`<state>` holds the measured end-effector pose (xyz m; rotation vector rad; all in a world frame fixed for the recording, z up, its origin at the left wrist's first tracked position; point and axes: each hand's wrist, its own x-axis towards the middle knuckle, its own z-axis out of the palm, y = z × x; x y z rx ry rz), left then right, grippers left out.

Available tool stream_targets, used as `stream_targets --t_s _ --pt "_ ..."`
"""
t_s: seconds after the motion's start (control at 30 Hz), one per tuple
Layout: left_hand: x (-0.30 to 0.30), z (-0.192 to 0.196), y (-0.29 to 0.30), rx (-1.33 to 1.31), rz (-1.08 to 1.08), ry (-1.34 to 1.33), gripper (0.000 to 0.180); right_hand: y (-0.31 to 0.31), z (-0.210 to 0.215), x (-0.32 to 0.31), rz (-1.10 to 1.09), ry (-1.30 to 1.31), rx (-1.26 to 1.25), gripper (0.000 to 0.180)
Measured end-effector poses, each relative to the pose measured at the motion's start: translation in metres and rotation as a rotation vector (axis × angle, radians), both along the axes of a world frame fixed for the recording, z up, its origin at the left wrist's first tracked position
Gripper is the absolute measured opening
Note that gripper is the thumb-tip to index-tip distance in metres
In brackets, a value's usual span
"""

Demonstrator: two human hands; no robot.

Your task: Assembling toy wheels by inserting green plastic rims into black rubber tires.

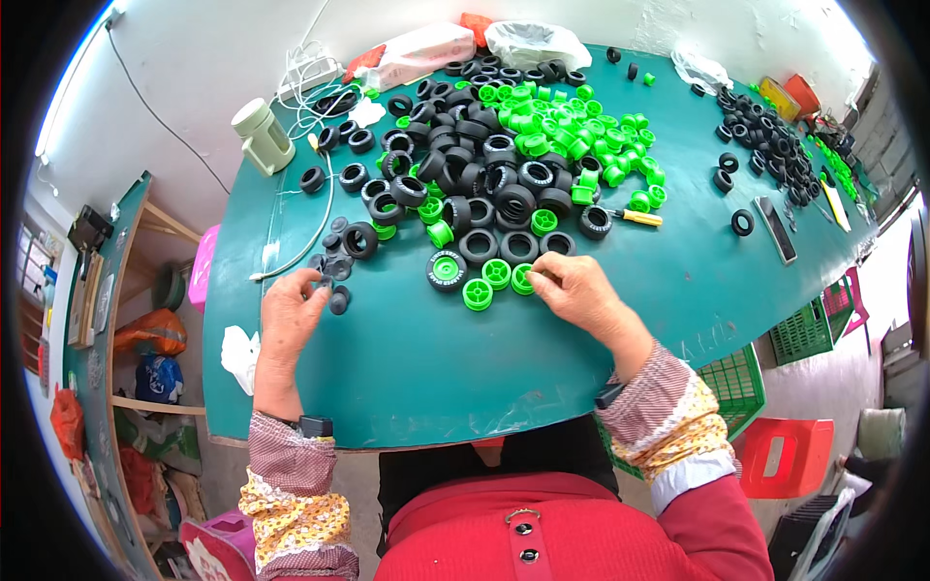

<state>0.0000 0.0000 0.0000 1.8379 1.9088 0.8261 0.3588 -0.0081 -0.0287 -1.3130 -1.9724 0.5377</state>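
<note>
Over a cluster of small flat dark discs point(336, 265) on the left side of the table, my left hand point(293, 315) has thumb and forefinger pinched on one dark disc. My right hand point(584, 298) is closed, palm down, its fingertips beside a bright green wheel hub point(521, 279); whatever they hold is hidden. Two more green hubs point(477, 294) lie just left of it. Next to them a black toy tyre point(447, 270) has a green hub inside. Empty black tyres point(478, 246) lie behind these.
A large heap of black tyres point(465, 145) and green hubs point(552, 121) covers the table's middle. A yellow-handled tool point(639, 217) lies at its right edge. At the left stand a pale green jug point(263, 137) and a white cable point(325, 208). A phone point(775, 230) rests farther right.
</note>
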Motion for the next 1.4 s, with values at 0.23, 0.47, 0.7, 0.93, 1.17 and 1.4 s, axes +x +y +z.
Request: stream_targets --t_s 0.23,0.47,0.7,0.93,1.17,1.4 --pt "0.013 -0.021 0.000 0.092 -0.090 0.475 0.019 0.002 -0.005 0.011 -0.114 0.196 -0.060 0.010" --pt "0.033 -0.014 -0.004 0.189 -0.060 0.323 0.020 -0.002 0.000 0.004 -0.011 0.147 -0.082 0.012" --pt "0.154 -0.007 -0.004 0.416 -0.607 0.213 0.032 0.004 0.000 0.026 -0.221 0.505 0.163 0.005" --pt "0.146 -0.019 -0.008 0.424 -0.617 0.258 0.024 -0.016 -0.002 0.185 -1.047 0.020 0.646 0.028" --pt "0.158 -0.018 -0.007 0.437 -0.613 0.244 0.031 -0.040 -0.034 0.350 -1.249 -0.237 0.049 0.063" --pt "0.163 -0.018 -0.004 0.441 -0.616 0.312 0.033 0.016 -0.001 0.274 -0.891 0.024 -0.054 0.033"
